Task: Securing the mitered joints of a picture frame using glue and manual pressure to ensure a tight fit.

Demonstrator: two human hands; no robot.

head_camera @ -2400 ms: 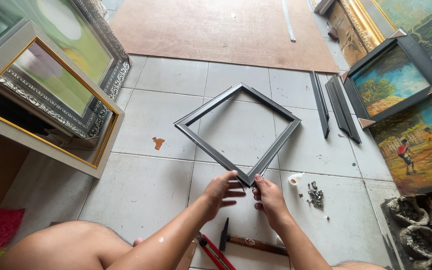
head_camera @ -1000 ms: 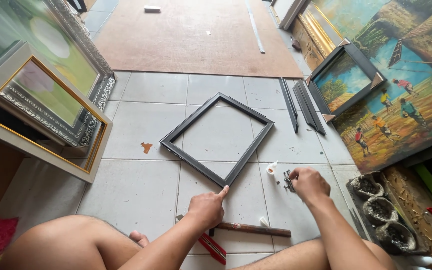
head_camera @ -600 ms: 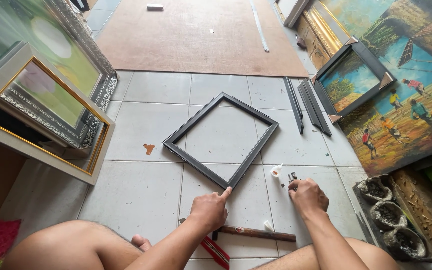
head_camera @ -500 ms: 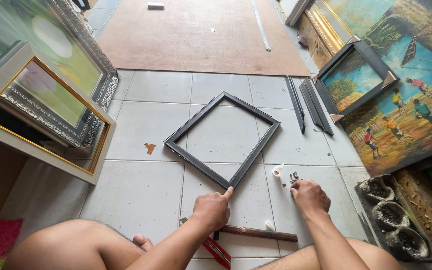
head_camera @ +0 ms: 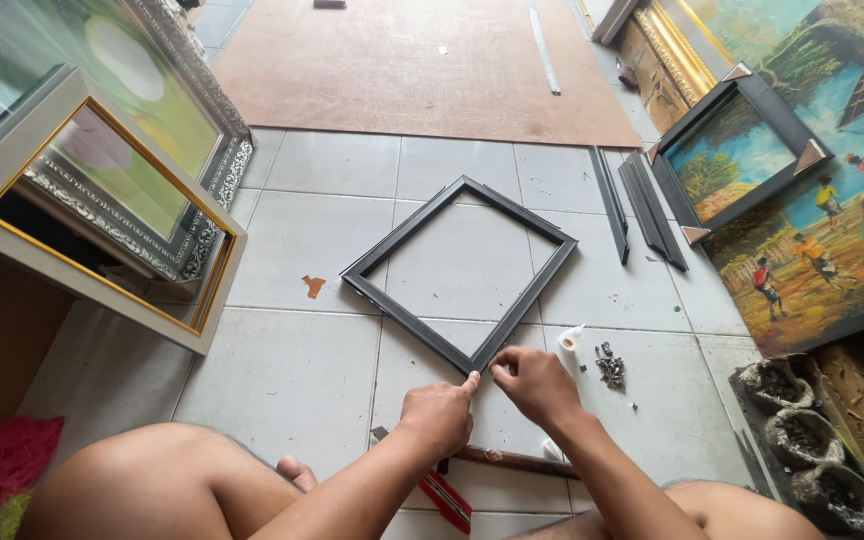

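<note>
Both hands now meet at the near corner of the dark frame [head_camera: 460, 268]; half a second ago the right hand [head_camera: 537, 382] was off to the side by the small pile of screws [head_camera: 610, 365], and it has come back across the tile floor [head_camera: 292, 370] to join the left hand [head_camera: 439, 415].

The frame lies flat on the floor, turned like a diamond, one corner pointing at the person and the opposite one towards the brown board [head_camera: 422, 65] at the far edge of the tiles. It sits straight ahead of the hands, which touch it only at that nearest corner.

The left hand is loosely curled, its forefinger stretched out to the corner's tip. The right hand pinches at the same joint, thumb and forefinger drawn together; whether anything small sits between them cannot be told. Neither hand is clearly nearer: they close on the corner from either side.

A hammer [head_camera: 512, 461] lies just behind the wrists, and spare dark mouldings [head_camera: 642, 205] lie well apart to the right.
</note>
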